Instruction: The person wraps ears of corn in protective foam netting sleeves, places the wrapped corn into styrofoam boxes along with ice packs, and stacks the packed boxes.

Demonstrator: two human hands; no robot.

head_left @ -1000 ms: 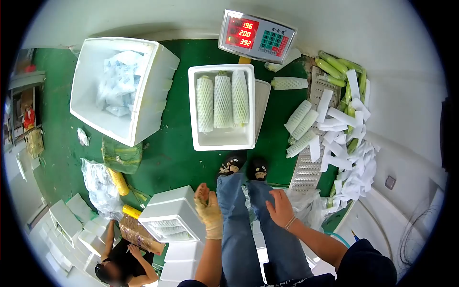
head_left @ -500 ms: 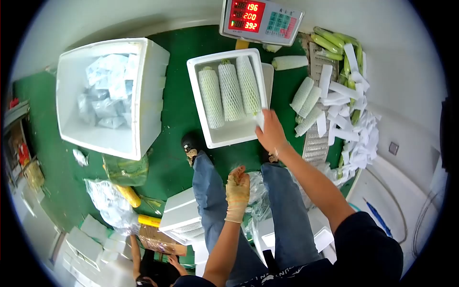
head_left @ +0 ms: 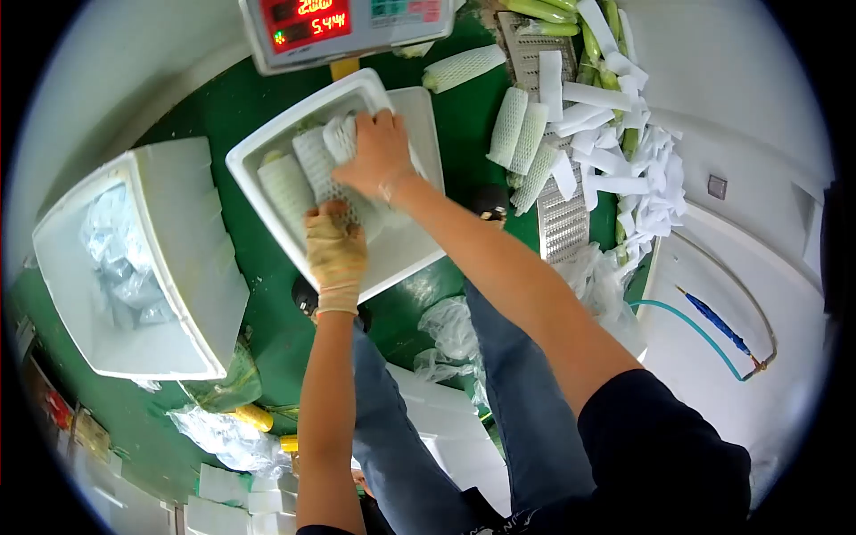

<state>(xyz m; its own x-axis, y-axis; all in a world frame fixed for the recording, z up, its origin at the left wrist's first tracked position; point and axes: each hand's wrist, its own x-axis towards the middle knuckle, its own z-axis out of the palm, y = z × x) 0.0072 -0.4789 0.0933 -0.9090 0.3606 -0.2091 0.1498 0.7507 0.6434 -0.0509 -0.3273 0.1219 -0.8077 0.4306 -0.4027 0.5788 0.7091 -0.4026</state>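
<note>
A white foam box point(head_left: 406, 259) stands tilted in view on a scale, holding three long green vegetables in white foam nets. My right hand point(head_left: 379, 159) is closed round the upper part of the rightmost netted vegetable point(head_left: 341, 138). My left hand point(head_left: 336, 250), in a tan glove, has its fingers curled at the lower end of the netted vegetables; what they grip is partly hidden. The leftmost netted vegetable point(head_left: 285, 192) lies beside them along the box wall. Above the box the scale's display point(head_left: 308, 22) shows red digits.
A large foam box point(head_left: 178, 259) with bagged packs is at left. Right of the scale lie netted vegetables point(head_left: 508, 125), a perforated metal strip point(head_left: 563, 227), white foam nets point(head_left: 615, 152) and bare green vegetables point(head_left: 544, 11). Clear plastic point(head_left: 450, 330) lies near my legs.
Both hands have moved up into the foam box, the right one onto the netted vegetables. The view has shifted and turned. The display's lowest number went from 3.92 to about 5.44.
</note>
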